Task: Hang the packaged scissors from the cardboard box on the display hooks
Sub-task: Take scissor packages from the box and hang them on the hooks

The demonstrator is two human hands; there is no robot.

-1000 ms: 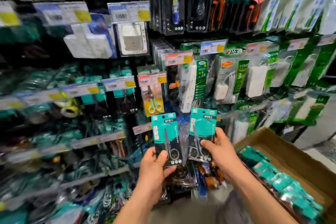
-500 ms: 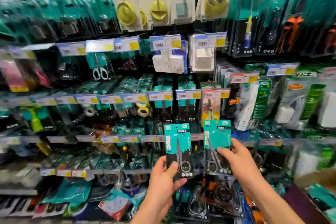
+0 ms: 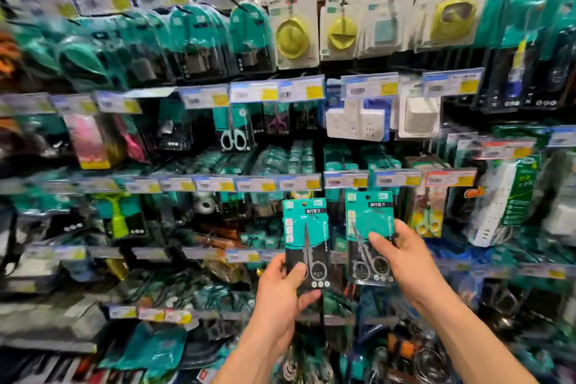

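Note:
My left hand grips the lower end of a teal-and-black packaged scissors, held upright before the display wall. My right hand pinches a second packaged scissors of the same kind, a little higher and to the right. Both packs face me with their hang holes at the top. They sit just under a row of price tags on the display hooks, where similar teal packs hang behind. The cardboard box is out of view.
The wall is packed with hanging goods: white-handled scissors, white power adapters, yellow round items, yellow-handled scissors to the right. Lower hooks hold metal rings and tools.
The view has swung up and to the left, so the cardboard box has left the frame. Both hands with their packs have risen toward the tagged hook row.

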